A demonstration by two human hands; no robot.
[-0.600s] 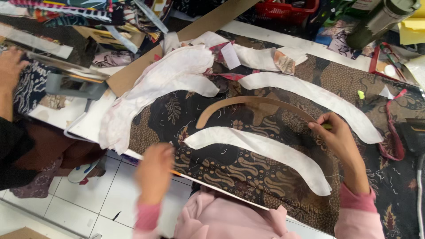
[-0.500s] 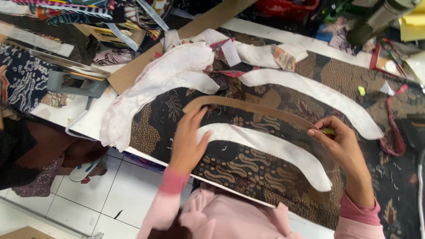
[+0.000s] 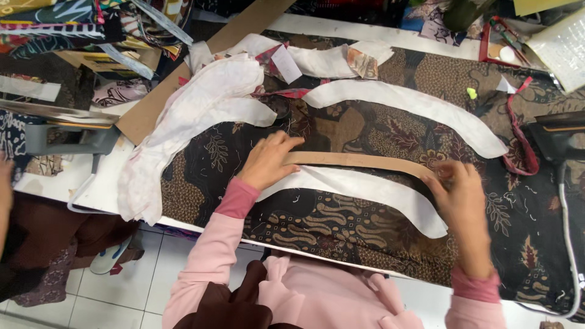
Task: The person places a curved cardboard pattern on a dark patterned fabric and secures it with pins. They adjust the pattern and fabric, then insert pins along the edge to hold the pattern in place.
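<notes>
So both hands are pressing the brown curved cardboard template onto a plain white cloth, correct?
Not quite. In the head view the left hand and right hand press the brown cardboard template onto dark patterned batik cloth, over a white curved piece.

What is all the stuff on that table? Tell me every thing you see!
Batik cloth: one, dark brown patterned, spread over the table.
Cardboard pattern strip: one, tan, curved, on the cloth under both hands.
White curved pieces: two, one below the strip, one above.
White fabric pile: one, left of the cloth.
Cardboard sheet: one, brown, upper left.
Red strap: one, right side.
Cord: one, white, far right.
Left hand: pressing the strip's left end.
Right hand: on the strip's right end, blurred.
</notes>
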